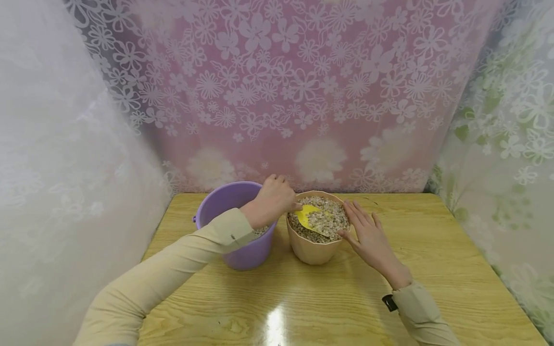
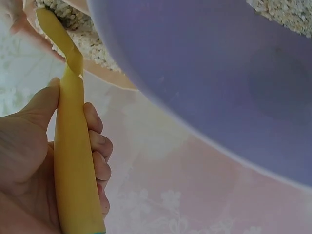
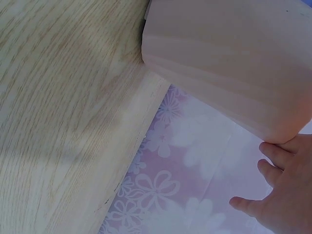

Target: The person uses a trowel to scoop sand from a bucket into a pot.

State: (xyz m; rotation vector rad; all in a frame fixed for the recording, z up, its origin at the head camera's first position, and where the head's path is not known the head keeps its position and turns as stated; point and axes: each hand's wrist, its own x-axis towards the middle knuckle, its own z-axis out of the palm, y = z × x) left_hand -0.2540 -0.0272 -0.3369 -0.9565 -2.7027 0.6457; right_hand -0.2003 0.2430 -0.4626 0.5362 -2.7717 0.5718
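Note:
My left hand [image 1: 273,199] grips the handle of a yellow scoop [image 2: 75,151], fingers wrapped round it and thumb along its side. The scoop's blade lies over the pale gravel [image 1: 324,211] that fills a peach faceted flowerpot [image 1: 316,250] nearly to the rim. Beside the pot my right hand [image 1: 368,235] has its fingers extended, with fingertips and thumb against the rim on its right side. A purple bucket [image 1: 248,257] stands just left of the pot, under my left forearm. Some gravel [image 2: 287,14] shows inside the bucket.
Both containers stand toward the back of a wooden table [image 1: 303,307]. A pink floral curtain [image 1: 281,96] hangs behind the table edge, with pale sheets on both sides. A dark band [image 1: 389,302] sits at my right cuff.

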